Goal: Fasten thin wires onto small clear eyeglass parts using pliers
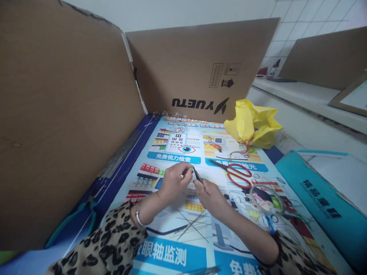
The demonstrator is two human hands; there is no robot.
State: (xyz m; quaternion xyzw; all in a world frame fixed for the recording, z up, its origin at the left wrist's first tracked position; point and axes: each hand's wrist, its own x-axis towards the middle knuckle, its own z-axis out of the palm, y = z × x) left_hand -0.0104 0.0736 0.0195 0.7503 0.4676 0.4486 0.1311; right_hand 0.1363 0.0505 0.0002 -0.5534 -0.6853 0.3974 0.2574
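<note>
Above the middle of the printed poster, my left hand [176, 179] is closed in a pinch, and whatever lies between its fingertips is too small to make out. Close beside it, my right hand [210, 194] is wrapped round dark, pointed pliers [197, 175], whose tip reaches to the left fingertips; their handles are hidden in the palm. Scissors with red handles [239, 175] lie to the right, beyond my right hand. Thin cut wires [192, 225] lie crossed on the poster under my forearms.
Cardboard panels stand at the left [65, 114] and back [183, 65]. At right are a yellow crumpled wrapping [250, 124], a coil of wire [266, 200] and a teal box [318, 202]. Teal-handled pliers [93, 214] lie at left, near a bundle of straight wires [120, 154].
</note>
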